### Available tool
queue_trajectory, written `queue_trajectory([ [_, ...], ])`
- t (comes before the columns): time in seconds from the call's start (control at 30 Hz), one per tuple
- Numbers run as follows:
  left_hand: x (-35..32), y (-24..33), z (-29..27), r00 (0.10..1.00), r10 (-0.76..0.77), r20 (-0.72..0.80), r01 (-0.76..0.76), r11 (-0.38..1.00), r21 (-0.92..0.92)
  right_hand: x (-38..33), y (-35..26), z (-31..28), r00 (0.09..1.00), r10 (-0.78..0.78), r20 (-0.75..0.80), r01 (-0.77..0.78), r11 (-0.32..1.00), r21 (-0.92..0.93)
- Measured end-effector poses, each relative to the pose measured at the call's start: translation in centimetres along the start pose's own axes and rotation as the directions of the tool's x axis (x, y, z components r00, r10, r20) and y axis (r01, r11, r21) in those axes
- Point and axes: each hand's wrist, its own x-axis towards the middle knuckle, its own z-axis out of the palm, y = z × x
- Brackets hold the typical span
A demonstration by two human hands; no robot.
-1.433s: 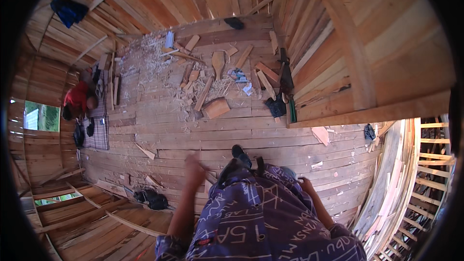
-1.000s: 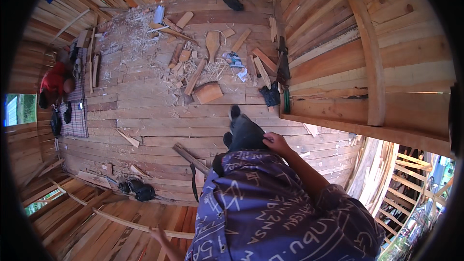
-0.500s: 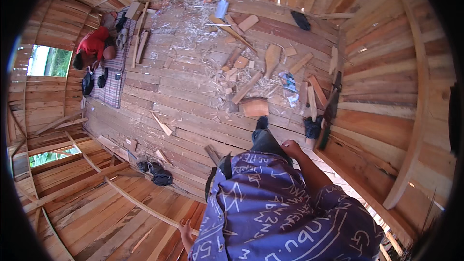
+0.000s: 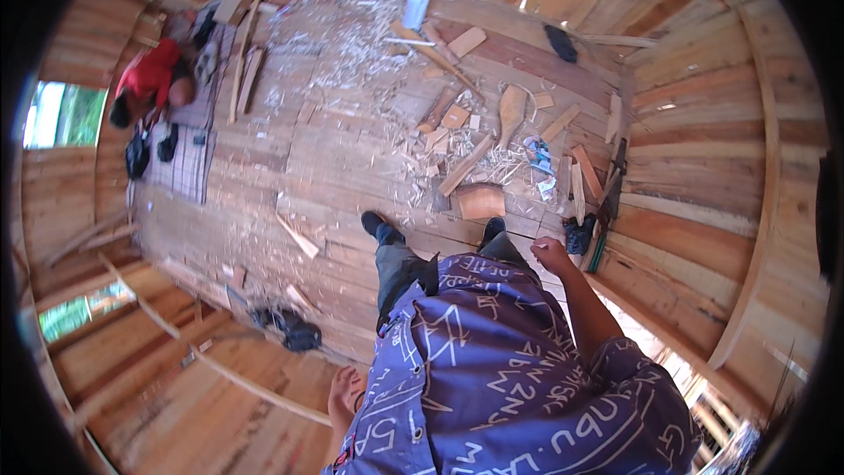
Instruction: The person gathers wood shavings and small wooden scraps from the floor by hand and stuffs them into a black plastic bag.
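The person's right hand (image 4: 552, 255) hangs in front of the purple patterned shirt (image 4: 501, 369), fingers curled loosely inward; it has nothing in it that can be made out, and it touches nothing. Nearest to it on the plank floor (image 4: 264, 185) lies a dark bundle of cloth (image 4: 580, 234), just beside a long dark-handled tool (image 4: 608, 198) leaning along the foot of the curved timber wall (image 4: 703, 211). A little further ahead sits a squat reddish-brown wooden block (image 4: 481, 201), with a pale wooden paddle-shaped piece (image 4: 511, 111) and loose offcuts and shavings scattered beyond it.

The left hand (image 4: 345, 391) hangs low by the person's side, fingers pointing down and relaxed (half open, as far as can be seen), holding nothing, near a thin wooden batten (image 4: 255, 387) running across the lower planks. A black bag (image 4: 294, 330) lies on the floor well apart from it.

Far across the room another person in a red top (image 4: 149, 75) is on a grey checked mat (image 4: 186, 158).
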Motion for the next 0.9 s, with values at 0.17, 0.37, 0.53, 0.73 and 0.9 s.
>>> queue_trajectory([
  [0.17,7.0,8.3,-12.5,0.995,0.095,-0.037,-0.095,0.995,-0.008,-1.4,-1.9,5.2,0.988,-0.025,-0.155,0.009,0.994,-0.106],
  [0.37,10.4,18.9,-26.7,0.882,0.355,-0.309,-0.397,0.914,-0.083,-3.0,-18.8,11.7,0.998,-0.012,0.054,0.026,0.965,-0.26],
  [0.53,11.8,27.1,-28.3,0.809,0.496,-0.315,-0.514,0.857,0.03,-3.9,-29.1,13.7,0.997,-0.071,-0.023,0.072,0.996,0.048],
  [0.73,13.0,25.9,-22.6,0.983,0.182,-0.033,-0.178,0.98,0.089,-4.5,-27.9,15.8,0.998,0.014,-0.059,-0.016,0.999,-0.039],
  [0.9,18.4,21.1,-30.3,0.973,0.103,0.205,-0.184,0.884,0.43,-5.8,-22.8,16.9,0.984,0.115,-0.136,-0.114,0.993,0.015],
])
